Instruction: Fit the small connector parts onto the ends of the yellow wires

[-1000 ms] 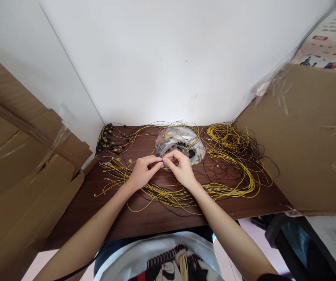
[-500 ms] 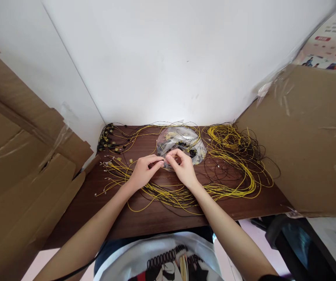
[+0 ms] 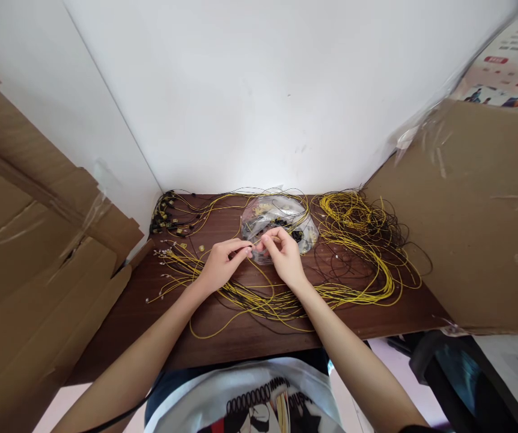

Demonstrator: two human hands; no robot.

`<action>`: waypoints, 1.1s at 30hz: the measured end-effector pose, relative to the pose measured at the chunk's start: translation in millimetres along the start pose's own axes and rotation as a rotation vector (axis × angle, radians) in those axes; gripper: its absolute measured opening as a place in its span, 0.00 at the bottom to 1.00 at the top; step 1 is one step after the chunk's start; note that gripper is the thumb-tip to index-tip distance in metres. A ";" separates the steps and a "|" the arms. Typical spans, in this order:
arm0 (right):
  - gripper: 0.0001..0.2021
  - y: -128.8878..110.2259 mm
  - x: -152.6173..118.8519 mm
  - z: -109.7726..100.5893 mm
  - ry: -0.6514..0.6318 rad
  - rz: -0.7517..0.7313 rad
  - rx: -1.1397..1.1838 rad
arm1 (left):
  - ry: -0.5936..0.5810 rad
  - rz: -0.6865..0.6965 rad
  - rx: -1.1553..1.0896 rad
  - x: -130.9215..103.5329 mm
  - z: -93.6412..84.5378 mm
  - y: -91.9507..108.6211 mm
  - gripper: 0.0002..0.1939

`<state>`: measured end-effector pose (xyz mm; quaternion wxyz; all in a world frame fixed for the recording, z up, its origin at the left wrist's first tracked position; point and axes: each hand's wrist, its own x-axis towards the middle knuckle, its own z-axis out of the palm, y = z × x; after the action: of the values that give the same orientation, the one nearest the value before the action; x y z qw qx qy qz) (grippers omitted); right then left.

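Observation:
Over the middle of the table, my left hand and my right hand work close together, fingertips slightly apart. Both pinch: thumb and forefinger of each are closed on a thin yellow wire, part of which loops down below them. Its tip and any small part on it are too small to make out. Right behind the fingers lies a clear plastic bag with small black and yellow pieces in it. Under my wrists runs a long bundle of yellow and black wires, its pale-tipped ends fanned out at the left.
Black and yellow connectors on wires sit in the back left corner. A tangled wire coil fills the back right of the brown table. Cardboard sheets stand at the left and right; a white wall closes the back.
My right fingers have shifted slightly right, away from the left fingertips. The yellow wire loop now hangs below my hands and its front curve has moved toward me.

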<state>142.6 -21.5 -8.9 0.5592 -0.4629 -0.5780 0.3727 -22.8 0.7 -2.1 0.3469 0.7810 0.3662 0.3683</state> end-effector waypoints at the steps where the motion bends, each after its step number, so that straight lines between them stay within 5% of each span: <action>1: 0.10 0.5 0.2 -0.1 0.006 0.004 0.014 | -0.001 -0.002 -0.001 0.0 0.0 0.0 0.13; 13: 0.08 -6.7 -0.3 0.0 -0.027 -0.079 -0.216 | -0.007 0.008 0.008 0.7 -0.3 0.9 0.12; 23: 0.08 -2.8 0.3 0.3 0.057 -0.015 -0.083 | -0.002 0.001 -0.004 0.3 0.0 0.4 0.12; 33: 0.06 -6.5 -0.7 0.3 -0.066 -0.119 -0.245 | -0.027 0.034 0.003 0.8 -0.2 -0.3 0.12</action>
<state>141.4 -24.0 -3.0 0.5005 -0.4801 -0.6635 0.2807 -22.7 1.6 -2.0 0.3441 0.7926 0.3487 0.3631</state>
